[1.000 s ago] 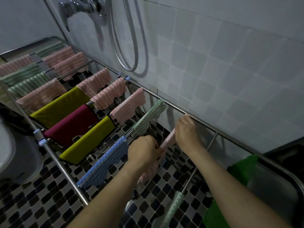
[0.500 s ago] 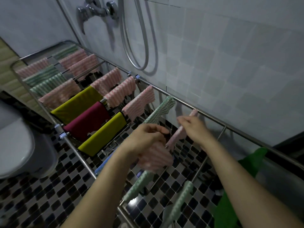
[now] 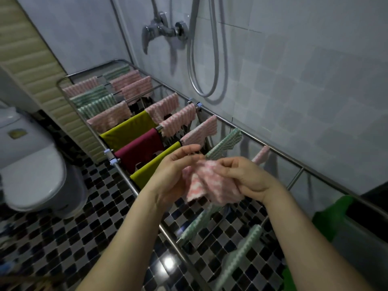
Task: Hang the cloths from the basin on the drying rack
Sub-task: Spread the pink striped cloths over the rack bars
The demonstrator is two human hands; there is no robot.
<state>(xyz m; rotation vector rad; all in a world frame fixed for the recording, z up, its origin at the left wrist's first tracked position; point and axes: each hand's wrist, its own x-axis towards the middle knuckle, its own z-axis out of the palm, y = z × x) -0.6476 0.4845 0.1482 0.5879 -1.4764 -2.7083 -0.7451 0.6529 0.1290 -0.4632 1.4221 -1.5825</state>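
Head view, item: pink cloth (image 3: 210, 185), now off the drying rack (image 3: 273, 147) rail we were reaching a second ago, bunched between our left hand (image 3: 178, 175) and right hand (image 3: 245, 177), both pinching it. We judge hanging comes next.

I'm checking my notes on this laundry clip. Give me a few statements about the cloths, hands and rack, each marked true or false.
1. Both hands hold a pink cloth. True.
2. That cloth already lies over a rack bar. False: it is bunched between the hands, above the rack.
3. A maroon cloth hangs between two yellow-green cloths. True.
4. The toilet lid is up. False: it is down.
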